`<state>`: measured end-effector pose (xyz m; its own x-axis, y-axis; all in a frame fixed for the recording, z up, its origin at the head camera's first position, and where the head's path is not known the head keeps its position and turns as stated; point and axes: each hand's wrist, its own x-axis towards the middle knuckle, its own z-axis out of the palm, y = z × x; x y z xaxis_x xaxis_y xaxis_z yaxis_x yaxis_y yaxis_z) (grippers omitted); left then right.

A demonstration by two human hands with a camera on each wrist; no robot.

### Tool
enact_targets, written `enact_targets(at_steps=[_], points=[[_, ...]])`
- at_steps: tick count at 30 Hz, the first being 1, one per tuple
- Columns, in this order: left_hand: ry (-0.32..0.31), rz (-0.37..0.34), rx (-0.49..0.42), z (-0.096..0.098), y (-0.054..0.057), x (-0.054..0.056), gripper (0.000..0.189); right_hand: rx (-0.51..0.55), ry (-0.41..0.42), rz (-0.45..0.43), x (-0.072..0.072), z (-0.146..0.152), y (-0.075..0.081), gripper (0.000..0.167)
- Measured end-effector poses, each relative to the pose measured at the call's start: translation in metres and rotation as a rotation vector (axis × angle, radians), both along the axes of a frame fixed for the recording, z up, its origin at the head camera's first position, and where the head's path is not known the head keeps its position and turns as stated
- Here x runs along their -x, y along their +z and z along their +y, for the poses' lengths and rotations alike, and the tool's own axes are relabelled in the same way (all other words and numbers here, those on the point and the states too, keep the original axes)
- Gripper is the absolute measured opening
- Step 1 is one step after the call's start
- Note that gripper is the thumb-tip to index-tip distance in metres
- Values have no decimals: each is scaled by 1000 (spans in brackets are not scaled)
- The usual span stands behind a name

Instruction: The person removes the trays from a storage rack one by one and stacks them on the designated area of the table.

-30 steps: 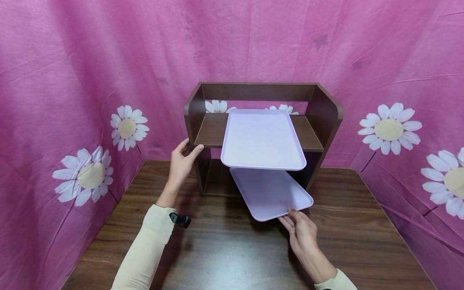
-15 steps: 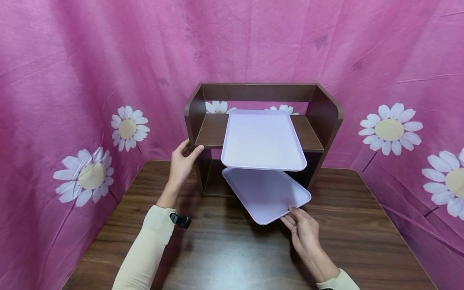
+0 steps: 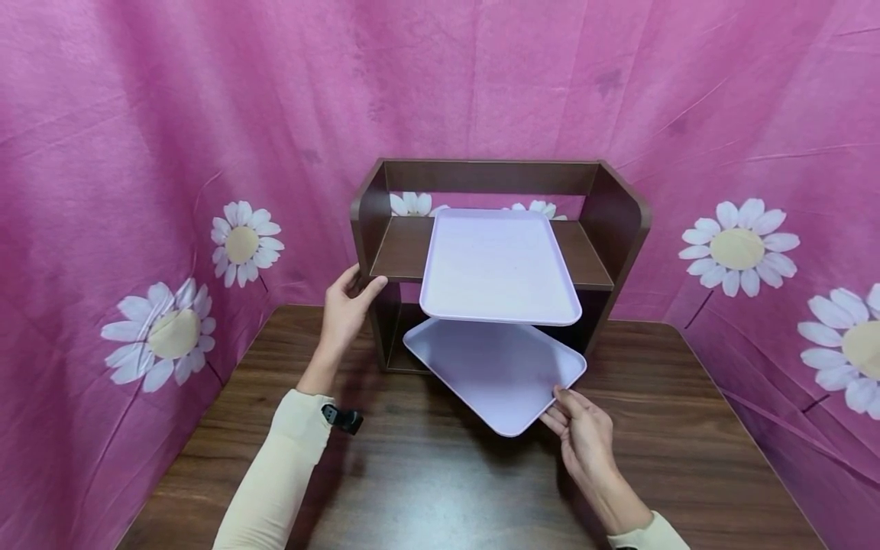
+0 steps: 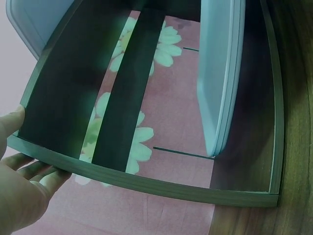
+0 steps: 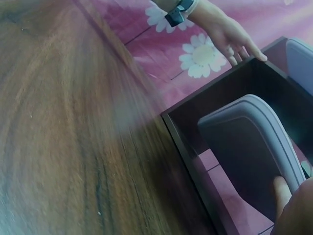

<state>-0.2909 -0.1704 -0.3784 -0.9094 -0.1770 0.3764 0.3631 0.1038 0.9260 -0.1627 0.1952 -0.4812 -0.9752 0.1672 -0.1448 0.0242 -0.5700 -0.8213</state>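
Observation:
A brown wooden shelf (image 3: 490, 176) with two levels stands at the back of the table. My left hand (image 3: 344, 312) grips its left side panel, thumb on the front edge and fingers round the outer side. With thumb above and fingers beneath, my right hand (image 3: 587, 437) pinches the front right edge of a lilac serving tray (image 3: 498, 374). That tray sits skewed in the lower opening, one corner jutting out over the table; its rear is hidden. In the right wrist view, the tray's underside (image 5: 239, 152) shows above the shelf's bottom board. Another lilac tray (image 3: 500, 267) lies on the upper level.
The upper tray overhangs the shelf's front edge, above the lower one. A wood-grain table (image 3: 412, 481) spreads out in front. Pink cloth (image 3: 481, 76) printed with white daisies (image 3: 242, 244) hangs behind and on both sides.
The lower tray has turned: its left corner has swung left and its front corner has come nearer and right. My right hand has shifted slightly right and back with it. The left hand stays put.

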Motion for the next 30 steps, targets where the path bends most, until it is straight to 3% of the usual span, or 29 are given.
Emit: enact_targets(at_steps=[8,21,30], points=[[-40,-4,-40,1,0,0,54,-68,-18,-32,1,8,7,28],[-37,-7,-33,1,1,1,54,-96,-16,-46,4,30,21,33],[-32,-16,-26,-1,1,1,53,-108,6,-11,3,43,27,38]])
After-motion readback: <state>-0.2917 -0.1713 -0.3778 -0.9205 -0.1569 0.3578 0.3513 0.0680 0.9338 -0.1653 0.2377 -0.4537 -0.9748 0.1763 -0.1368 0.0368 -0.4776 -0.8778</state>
